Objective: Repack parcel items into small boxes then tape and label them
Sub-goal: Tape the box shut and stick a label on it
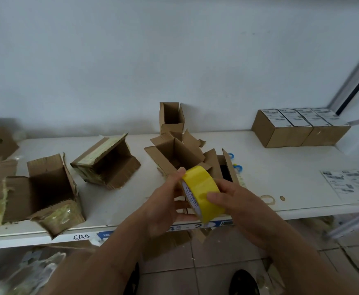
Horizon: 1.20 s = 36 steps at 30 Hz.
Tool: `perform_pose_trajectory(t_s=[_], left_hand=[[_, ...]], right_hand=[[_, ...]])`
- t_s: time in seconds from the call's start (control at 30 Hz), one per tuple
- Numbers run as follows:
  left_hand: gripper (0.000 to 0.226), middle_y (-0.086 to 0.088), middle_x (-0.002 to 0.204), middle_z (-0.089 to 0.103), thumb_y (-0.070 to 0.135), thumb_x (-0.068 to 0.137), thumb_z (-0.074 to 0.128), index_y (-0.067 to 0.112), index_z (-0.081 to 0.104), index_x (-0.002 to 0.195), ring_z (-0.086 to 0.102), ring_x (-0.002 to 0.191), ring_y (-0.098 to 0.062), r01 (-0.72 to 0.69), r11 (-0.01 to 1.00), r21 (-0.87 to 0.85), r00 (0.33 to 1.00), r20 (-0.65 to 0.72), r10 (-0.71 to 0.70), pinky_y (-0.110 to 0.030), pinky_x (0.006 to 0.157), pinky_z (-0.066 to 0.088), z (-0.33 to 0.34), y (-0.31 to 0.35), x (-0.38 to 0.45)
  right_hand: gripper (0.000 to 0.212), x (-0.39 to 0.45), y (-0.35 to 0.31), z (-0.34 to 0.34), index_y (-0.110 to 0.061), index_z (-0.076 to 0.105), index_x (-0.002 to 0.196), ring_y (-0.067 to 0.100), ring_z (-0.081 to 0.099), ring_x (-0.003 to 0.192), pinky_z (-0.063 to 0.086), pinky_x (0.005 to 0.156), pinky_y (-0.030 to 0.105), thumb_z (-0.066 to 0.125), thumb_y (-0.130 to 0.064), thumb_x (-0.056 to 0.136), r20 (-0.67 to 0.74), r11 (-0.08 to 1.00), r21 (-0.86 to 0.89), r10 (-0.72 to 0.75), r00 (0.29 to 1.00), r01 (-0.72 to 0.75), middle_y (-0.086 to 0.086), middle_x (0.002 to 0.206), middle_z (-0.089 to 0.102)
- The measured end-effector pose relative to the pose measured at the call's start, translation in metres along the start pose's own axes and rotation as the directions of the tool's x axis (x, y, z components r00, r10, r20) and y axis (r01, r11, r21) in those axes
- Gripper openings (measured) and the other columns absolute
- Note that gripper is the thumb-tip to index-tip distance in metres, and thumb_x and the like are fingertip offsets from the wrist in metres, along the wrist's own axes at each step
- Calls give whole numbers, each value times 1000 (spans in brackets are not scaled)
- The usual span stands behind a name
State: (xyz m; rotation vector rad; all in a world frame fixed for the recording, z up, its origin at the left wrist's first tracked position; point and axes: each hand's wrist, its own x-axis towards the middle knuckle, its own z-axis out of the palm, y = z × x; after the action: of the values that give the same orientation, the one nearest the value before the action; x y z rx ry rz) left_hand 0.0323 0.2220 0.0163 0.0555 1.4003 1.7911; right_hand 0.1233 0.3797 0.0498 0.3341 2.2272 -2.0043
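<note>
Head: both hands' grip on yellow tape roll

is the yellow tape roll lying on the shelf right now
No, both the left hand and right hand hold the yellow tape roll up above the shelf.

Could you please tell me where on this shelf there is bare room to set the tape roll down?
Bare shelf lies between the open small boxes and the labelled boxes, behind the label sheets. The left side is crowded with torn parcel boxes.
</note>
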Motion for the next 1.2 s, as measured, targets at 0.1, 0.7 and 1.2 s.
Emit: perform_pose_trajectory(t_s=[0.1, 0.7, 1.2], left_hand=[[64, -16, 118, 66, 67, 89, 43, 16, 64, 122, 67, 106, -34, 17, 998, 52, 1000, -24, -16, -53, 94, 53, 3, 1, -1], [61, 44, 133, 40, 12, 81, 37, 59, 61, 111, 35, 130, 14, -537, 537, 651, 839, 480, 257, -20, 100, 45, 2, 17, -29], [20, 28, 115, 55, 21, 98, 55, 37, 67, 99, 53, 112, 2, -538, 398, 743, 838, 421, 347, -9, 88, 42, 8, 21, -20]], right_hand=[[34, -3, 0, -5, -31, 63, 112, 8, 68, 97, 53, 85, 26, 64, -40, 79, -5, 997, -79, 10, 1000, -10, -14, 103, 72], [54, -1, -3, -18, -13, 67, 113, 33, 62, 106, 52, 92, 50, 55, -38, 67, -31, 971, -122, 201, 979, -204, 16, 113, 65], [61, -3, 8, -38, -11, 72, 109, 29, 66, 93, 53, 79, 39, 66, -35, 53, 151, 973, 64, 208, 966, -220, 24, 112, 66]])
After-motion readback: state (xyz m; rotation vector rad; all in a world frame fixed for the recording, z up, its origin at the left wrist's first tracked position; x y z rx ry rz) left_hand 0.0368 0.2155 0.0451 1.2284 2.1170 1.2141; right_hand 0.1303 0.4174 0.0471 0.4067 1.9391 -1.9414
